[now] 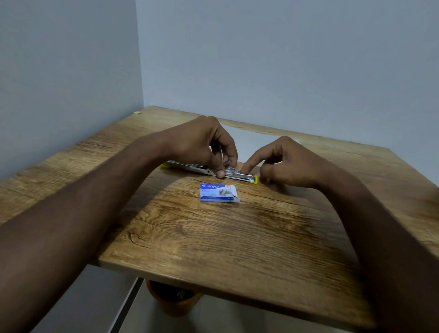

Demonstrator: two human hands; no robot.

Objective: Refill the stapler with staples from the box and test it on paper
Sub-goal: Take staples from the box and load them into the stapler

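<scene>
Head camera view, looking down at a wooden bench (209, 242) set in a corner of pale walls. A stapler (238, 174) with yellow ends lies folded out flat on the bench, its metal staple channel facing up.

The left hand (204, 145) is over the middle of the stapler. Its thumb and fingers are pinched together on something small and dark near the hinge. It may be a strip of staples, but it is too small to tell.

The right hand (284, 162) is at the stapler's right end. It holds nothing; its fingers are loosely curled, and the forefinger tip presses down on the open channel.

A blue staple box (218, 193) lies flat just in front of the stapler, its end flap open toward the right. A pale sheet, probably the test paper (247, 139), lies behind the stapler, mostly hidden by the hands.

Likely risks: the strip could go in crooked and jam. The unfolded stapler could slide if the forefinger lifts. The spring pusher could snap onto a fingertip. Staples could spill from the open box if it is knocked.
</scene>
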